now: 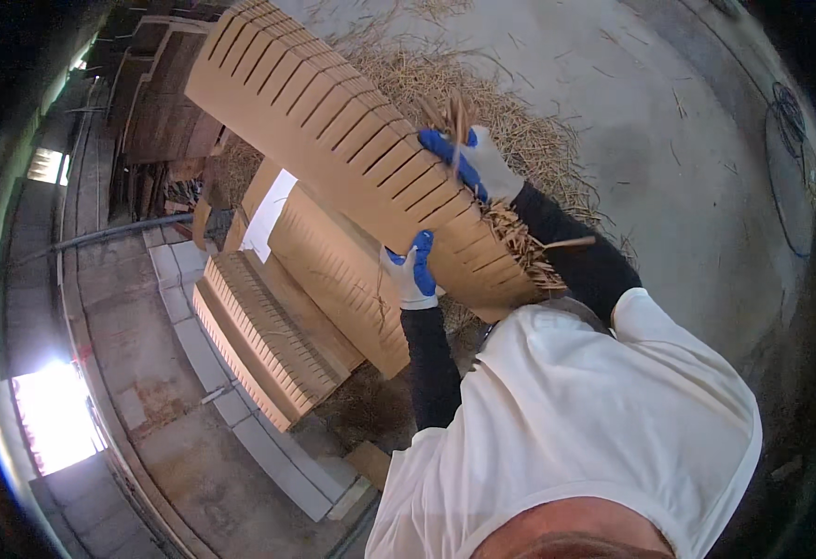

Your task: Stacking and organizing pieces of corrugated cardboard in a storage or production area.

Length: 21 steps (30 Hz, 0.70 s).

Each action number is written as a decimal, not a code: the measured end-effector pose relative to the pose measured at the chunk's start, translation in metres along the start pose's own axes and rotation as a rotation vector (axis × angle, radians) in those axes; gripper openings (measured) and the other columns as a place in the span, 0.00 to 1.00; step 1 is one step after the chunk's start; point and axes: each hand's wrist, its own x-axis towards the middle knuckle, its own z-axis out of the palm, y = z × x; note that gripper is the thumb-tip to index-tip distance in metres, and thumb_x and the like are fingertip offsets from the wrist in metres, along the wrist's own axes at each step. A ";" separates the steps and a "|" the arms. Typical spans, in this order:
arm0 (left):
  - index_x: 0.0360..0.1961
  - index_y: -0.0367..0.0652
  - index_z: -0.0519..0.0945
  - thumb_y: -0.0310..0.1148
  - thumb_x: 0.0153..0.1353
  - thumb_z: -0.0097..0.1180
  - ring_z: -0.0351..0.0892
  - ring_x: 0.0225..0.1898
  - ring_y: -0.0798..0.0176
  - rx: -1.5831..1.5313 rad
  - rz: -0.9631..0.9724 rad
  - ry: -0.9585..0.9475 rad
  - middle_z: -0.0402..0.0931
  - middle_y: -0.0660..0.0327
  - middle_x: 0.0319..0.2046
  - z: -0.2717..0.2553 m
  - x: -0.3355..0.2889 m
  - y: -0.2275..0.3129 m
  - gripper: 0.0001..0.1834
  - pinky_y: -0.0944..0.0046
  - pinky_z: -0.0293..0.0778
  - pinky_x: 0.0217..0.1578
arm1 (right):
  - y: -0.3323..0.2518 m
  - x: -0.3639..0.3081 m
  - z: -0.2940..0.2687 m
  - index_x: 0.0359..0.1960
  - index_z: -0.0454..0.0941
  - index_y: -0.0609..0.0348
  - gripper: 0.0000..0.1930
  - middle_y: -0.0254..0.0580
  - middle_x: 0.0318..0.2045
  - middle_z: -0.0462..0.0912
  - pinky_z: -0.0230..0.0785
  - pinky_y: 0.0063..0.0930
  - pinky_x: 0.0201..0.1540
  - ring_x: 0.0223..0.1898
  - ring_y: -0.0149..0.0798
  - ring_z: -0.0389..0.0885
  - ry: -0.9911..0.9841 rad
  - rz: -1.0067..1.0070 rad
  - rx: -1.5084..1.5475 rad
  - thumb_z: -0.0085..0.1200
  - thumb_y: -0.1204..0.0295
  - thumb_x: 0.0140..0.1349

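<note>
A long tan cardboard piece (333,140) with a row of slots along one edge slants across the view. My left hand (412,272), in a white and blue glove, grips its lower edge with the fingers closed on the board. At the slotted edge my right hand (476,166), gloved the same way, is closed round a bunch of dry brown stalks (452,114) that stick up beyond the fingers. More dry stalks (521,244) fill the slots nearest my body. The slots farther away hold no stalks.
More slotted cardboard (263,326) lies to the left, with a white sheet (266,216) by it. Loose straw (520,121) is scattered over the concrete floor (669,186). Brown boards (170,98) stand at the far left, and a dark cable (785,130) lies at the right.
</note>
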 end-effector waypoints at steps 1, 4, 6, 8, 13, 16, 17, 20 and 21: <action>0.51 0.34 0.68 0.21 0.50 0.61 0.76 0.41 0.64 -0.105 -0.004 0.002 0.75 0.58 0.43 -0.001 -0.001 -0.001 0.26 0.66 0.74 0.42 | 0.011 0.001 -0.005 0.33 0.79 0.63 0.14 0.30 0.23 0.79 0.65 0.19 0.28 0.25 0.21 0.72 0.055 -0.040 -0.177 0.58 0.61 0.59; 0.52 0.34 0.67 0.23 0.51 0.61 0.75 0.42 0.64 -0.207 0.012 0.023 0.74 0.57 0.44 0.005 -0.005 -0.001 0.26 0.66 0.73 0.43 | 0.033 0.010 -0.023 0.31 0.78 0.63 0.14 0.30 0.20 0.78 0.64 0.20 0.25 0.22 0.22 0.72 0.235 -0.079 -0.271 0.60 0.62 0.57; 0.49 0.33 0.71 0.28 0.53 0.61 0.75 0.41 0.65 0.026 0.072 0.073 0.74 0.57 0.43 0.021 -0.011 0.024 0.22 0.67 0.71 0.45 | 0.039 0.024 -0.026 0.30 0.78 0.63 0.14 0.31 0.20 0.78 0.64 0.21 0.23 0.20 0.24 0.71 0.349 0.006 0.275 0.60 0.62 0.57; 0.50 0.32 0.70 0.27 0.53 0.61 0.74 0.43 0.65 -0.019 0.067 0.108 0.74 0.57 0.45 0.000 -0.010 0.005 0.24 0.66 0.71 0.46 | 0.040 0.026 -0.039 0.34 0.77 0.65 0.14 0.35 0.24 0.79 0.70 0.23 0.26 0.23 0.30 0.76 0.326 0.051 0.361 0.60 0.64 0.58; 0.52 0.32 0.69 0.25 0.54 0.61 0.73 0.45 0.63 -0.076 0.067 0.172 0.73 0.57 0.47 0.008 -0.006 0.026 0.24 0.65 0.70 0.48 | 0.071 -0.008 -0.111 0.38 0.78 0.63 0.17 0.37 0.25 0.81 0.74 0.24 0.32 0.27 0.30 0.80 0.071 0.072 -0.731 0.53 0.58 0.62; 0.54 0.33 0.68 0.23 0.55 0.60 0.73 0.46 0.63 -0.167 0.062 0.186 0.72 0.56 0.49 0.009 -0.001 0.027 0.25 0.64 0.70 0.48 | 0.113 -0.053 -0.106 0.53 0.71 0.62 0.22 0.38 0.44 0.77 0.75 0.24 0.35 0.27 0.30 0.78 0.124 0.467 0.232 0.45 0.57 0.66; 0.55 0.32 0.66 0.21 0.54 0.58 0.74 0.47 0.59 -0.150 0.073 0.231 0.71 0.54 0.50 0.006 0.000 0.025 0.26 0.61 0.71 0.49 | 0.102 -0.062 -0.098 0.55 0.68 0.62 0.22 0.38 0.46 0.76 0.74 0.22 0.37 0.31 0.29 0.78 -0.020 0.429 0.183 0.47 0.61 0.65; 0.58 0.33 0.60 0.15 0.53 0.54 0.74 0.48 0.53 -0.086 0.067 0.270 0.68 0.49 0.52 -0.002 -0.003 0.022 0.30 0.54 0.73 0.51 | 0.050 -0.081 -0.053 0.59 0.64 0.63 0.24 0.38 0.48 0.74 0.70 0.19 0.42 0.41 0.28 0.76 -0.302 0.196 -0.018 0.51 0.71 0.62; 0.59 0.34 0.59 0.16 0.53 0.55 0.73 0.49 0.53 -0.064 0.055 0.229 0.66 0.49 0.53 -0.010 -0.001 0.020 0.31 0.54 0.73 0.52 | 0.045 -0.079 -0.042 0.58 0.65 0.64 0.23 0.37 0.45 0.76 0.69 0.19 0.42 0.41 0.28 0.76 -0.304 0.146 -0.075 0.53 0.73 0.61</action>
